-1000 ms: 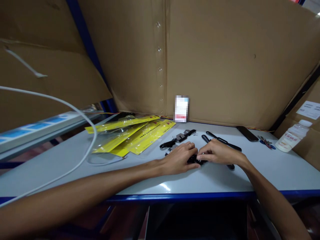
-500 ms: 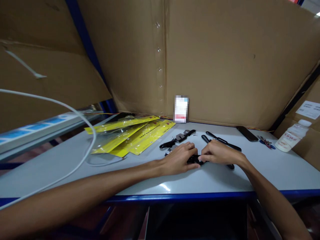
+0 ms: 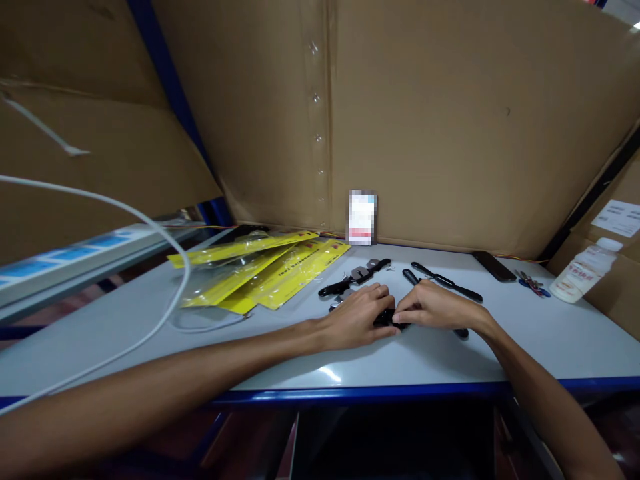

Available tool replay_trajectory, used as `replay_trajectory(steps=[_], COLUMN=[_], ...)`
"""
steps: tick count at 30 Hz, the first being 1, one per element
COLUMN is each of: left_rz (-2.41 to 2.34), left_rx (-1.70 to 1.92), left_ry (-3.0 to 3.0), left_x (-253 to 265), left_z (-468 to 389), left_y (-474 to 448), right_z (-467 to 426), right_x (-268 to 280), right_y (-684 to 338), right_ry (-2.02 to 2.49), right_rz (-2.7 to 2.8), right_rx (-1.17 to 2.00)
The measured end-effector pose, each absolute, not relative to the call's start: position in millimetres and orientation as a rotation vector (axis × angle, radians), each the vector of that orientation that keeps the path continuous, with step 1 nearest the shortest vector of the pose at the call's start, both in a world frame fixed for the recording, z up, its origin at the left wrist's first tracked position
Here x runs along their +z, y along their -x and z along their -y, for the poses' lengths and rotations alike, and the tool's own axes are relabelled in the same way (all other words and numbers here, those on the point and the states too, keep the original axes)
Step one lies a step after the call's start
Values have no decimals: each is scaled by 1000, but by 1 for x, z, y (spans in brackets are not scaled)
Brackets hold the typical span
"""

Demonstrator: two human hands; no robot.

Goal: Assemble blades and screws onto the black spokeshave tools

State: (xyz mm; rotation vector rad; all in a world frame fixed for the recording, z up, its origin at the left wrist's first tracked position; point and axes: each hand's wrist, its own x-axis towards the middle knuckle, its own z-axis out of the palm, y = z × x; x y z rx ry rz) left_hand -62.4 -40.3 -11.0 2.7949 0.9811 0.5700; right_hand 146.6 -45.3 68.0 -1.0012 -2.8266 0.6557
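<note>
My left hand lies over a black spokeshave on the table, fingers wrapped round its middle. My right hand is closed in a pinch at the right part of the same tool. Whatever small part those fingertips have hold of is hidden. Just beyond my left hand lies another black spokeshave, with grey metal plates and small screws by it. A black spokeshave body with an open slot rests behind my right hand. One more black handled piece is partly covered by that hand.
Yellow cards with clear plastic packaging are heaped at the left. A white cable loops past a power strip. At the right are a dark phone, small pliers or snips and a plastic bottle. A blurred upright screen leans against cardboard.
My right hand's fingertips have shifted slightly left along the spokeshave, closer to my left hand. My left hand stays in place.
</note>
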Motion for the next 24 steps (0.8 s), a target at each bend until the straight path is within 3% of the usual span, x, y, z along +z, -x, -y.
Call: replay_trajectory(steps=[24], left_rz=[-999], left_rx=[564], left_ry=[-2808], left_x=[-9], left_z=[41], left_y=[61], right_z=[38], right_x=[73], right_y=[-163], right_ry=[1363], right_rz=[2936], right_rx=[437])
